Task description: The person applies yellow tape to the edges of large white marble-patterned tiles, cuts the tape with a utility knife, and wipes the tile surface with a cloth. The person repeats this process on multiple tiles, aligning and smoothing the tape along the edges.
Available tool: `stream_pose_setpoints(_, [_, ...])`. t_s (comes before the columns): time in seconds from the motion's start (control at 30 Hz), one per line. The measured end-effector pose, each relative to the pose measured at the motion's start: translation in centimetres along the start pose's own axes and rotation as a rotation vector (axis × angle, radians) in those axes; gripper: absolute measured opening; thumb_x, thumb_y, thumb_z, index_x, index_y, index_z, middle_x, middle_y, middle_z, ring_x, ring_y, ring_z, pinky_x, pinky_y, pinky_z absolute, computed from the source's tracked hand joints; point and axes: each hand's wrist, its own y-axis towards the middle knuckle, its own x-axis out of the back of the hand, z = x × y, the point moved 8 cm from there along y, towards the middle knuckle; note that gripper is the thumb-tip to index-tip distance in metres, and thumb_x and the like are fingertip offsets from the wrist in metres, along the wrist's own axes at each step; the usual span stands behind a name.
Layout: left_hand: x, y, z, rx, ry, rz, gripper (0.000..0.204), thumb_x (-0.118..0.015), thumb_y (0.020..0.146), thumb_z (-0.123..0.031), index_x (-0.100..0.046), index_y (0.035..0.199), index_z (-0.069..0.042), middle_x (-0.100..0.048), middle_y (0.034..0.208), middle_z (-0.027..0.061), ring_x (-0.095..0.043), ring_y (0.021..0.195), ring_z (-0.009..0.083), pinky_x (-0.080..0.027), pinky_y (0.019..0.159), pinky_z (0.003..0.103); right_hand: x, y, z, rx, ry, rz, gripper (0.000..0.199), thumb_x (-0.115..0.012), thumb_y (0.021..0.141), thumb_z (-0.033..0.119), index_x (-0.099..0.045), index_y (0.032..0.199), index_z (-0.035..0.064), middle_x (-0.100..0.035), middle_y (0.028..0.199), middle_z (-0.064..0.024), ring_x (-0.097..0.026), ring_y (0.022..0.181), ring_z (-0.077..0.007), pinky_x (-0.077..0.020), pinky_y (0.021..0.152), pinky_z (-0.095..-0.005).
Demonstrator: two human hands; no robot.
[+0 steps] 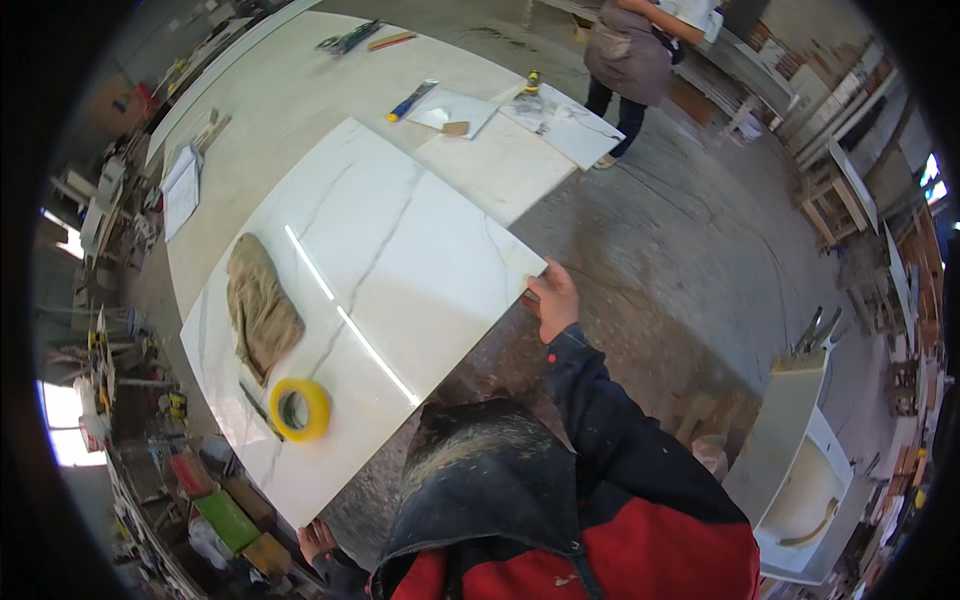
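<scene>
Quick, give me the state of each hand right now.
Left hand: at the near corner of the white marble slab; grip cannot be told.
Right hand: closed on the slab's far corner edge.

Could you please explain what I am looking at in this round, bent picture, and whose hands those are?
The picture comes from a wide fisheye camera worn on a person's head, looking down, so straight edges curve near the rim. The dark and red sleeves belong to the wearer. The right hand grips the far corner of a large white marble-look slab, and the left hand holds its near corner. On the slab lie a crumpled tan cloth, a yellow tape roll and a thin dark tool beside it. Another person stands farther off in the workshop.
</scene>
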Motion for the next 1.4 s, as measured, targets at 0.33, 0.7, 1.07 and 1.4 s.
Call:
stream_pose_setpoints(0.33, [-6.8, -5.0, 0.2, -0.177, 0.832, 0.367, 0.032, -0.066, 0.094, -0.012, -0.063, 0.124, -0.002, -0.065, 0.127, 0.0135, -0.065, 0.116, 0.0276, -0.051, 0.098, 0.041, 1.0, 1.6, 0.5, -0.058, -0.074, 0.207, 0.053, -0.070, 0.090, 0.007, -0.051, 0.139, 0.0133, -0.064, 0.120, -0.0075, -0.061, 0.104, -0.0236, -0.0528, 0.079, -0.0410])
stream_pose_setpoints(0.7, [-6.5, -11.2, -0.1, -0.089, 0.076, -0.303, 0.043, -0.064, 0.100, -0.023, -0.058, 0.136, 0.001, -0.057, 0.133, 0.0153, -0.056, 0.123, 0.0399, -0.049, 0.103, 0.053, 1.0, 1.6, 1.6, -0.112, -0.076, 0.172, 0.061, -0.065, 0.096, 0.009, -0.039, 0.150, 0.0174, -0.057, 0.128, -0.0087, -0.057, 0.111, -0.0276, -0.0516, 0.088, -0.0466])
stream_pose_setpoints(1.07, [-6.2, -9.5, -2.2, -0.093, 0.160, -0.090, 0.045, -0.063, 0.099, -0.022, -0.057, 0.140, -0.003, -0.066, 0.124, 0.0122, -0.066, 0.108, 0.0283, -0.057, 0.085, 0.045, 3.6, 5.6, -2.0, -0.227, 0.028, 0.271, 0.033, -0.059, 0.103, 0.028, -0.063, 0.126, 0.0052, -0.068, 0.124, -0.0109, -0.064, 0.112, -0.0259, -0.0537, 0.095, -0.0433])
stream_pose_setpoints(1.4, [-7.6, -9.5, -1.6, -0.179, 0.681, 0.036, 0.054, -0.068, 0.094, -0.017, -0.054, 0.141, 0.004, -0.069, 0.122, 0.0087, -0.067, 0.101, 0.0192, -0.056, 0.082, 0.034, -6.2, -13.9, -14.5, -0.473, 0.199, 0.387, 0.035, -0.061, 0.103, 0.039, -0.067, 0.123, 0.0112, -0.070, 0.124, -0.0072, -0.064, 0.114, -0.0272, -0.0525, 0.098, -0.0468])
